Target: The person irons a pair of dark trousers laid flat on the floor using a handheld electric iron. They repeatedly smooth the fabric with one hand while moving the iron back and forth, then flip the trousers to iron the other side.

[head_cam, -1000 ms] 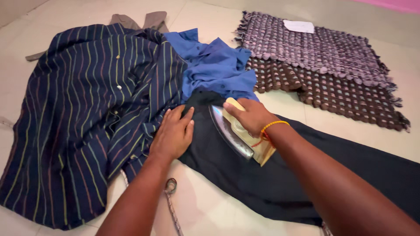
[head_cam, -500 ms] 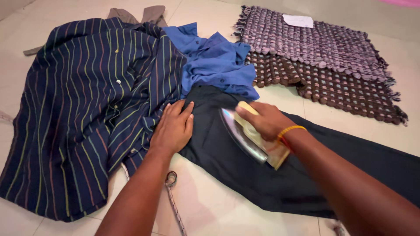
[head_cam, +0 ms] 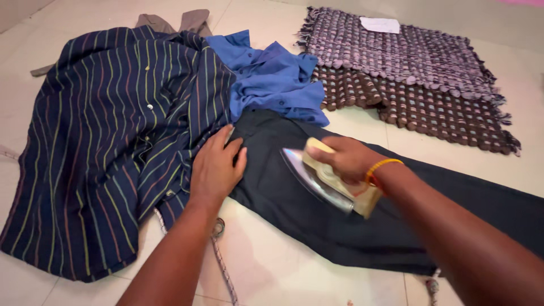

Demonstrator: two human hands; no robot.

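Observation:
Dark trousers [head_cam: 317, 215] lie spread flat on the tiled floor, running from the middle to the right. My right hand [head_cam: 347, 157] grips the handle of a cream-coloured iron [head_cam: 328, 180] whose shiny soleplate rests tilted on the trousers. An orange-yellow thread band sits on that wrist. My left hand [head_cam: 215, 169] lies flat, fingers together, pressing the trousers' left end where it meets a navy striped shirt [head_cam: 107, 141].
A crumpled blue shirt [head_cam: 272, 79] lies above the trousers' end. Two woven mats [head_cam: 408, 73], purple over brown, sit at the back right with a white paper on top. A braided cord [head_cam: 222, 258] trails across the floor below my left arm. A grey-brown garment [head_cam: 181, 21] shows at the back.
My right hand has slid the iron rightward and a little toward me along the trousers. My left hand has stayed pressed on the trousers' end, shifting only slightly.

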